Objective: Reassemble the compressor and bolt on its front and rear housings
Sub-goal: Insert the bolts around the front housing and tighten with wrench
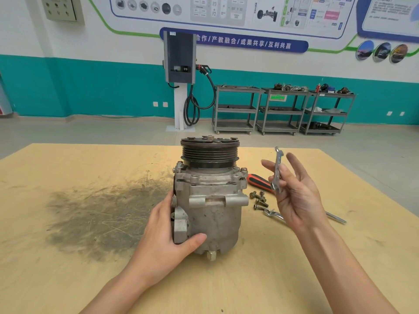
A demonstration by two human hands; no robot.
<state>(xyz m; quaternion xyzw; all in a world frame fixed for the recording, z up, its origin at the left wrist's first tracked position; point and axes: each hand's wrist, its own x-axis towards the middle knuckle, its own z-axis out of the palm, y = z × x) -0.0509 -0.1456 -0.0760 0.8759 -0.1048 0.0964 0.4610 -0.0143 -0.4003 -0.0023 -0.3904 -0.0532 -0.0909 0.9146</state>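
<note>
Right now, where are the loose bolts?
In the head view, the loose bolts lie on the wooden table, right of the compressor, beside the red-handled tool.

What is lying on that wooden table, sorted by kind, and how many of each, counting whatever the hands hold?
Grey metal compressor with black pulley, steadied by the left hand: 1
Flat silver wrenches: 2, one held in the right hand, one on the table
Red-and-black handled screwdriver: 1
Loose bolts: about 4, bunched together
Total: about 8
</note>
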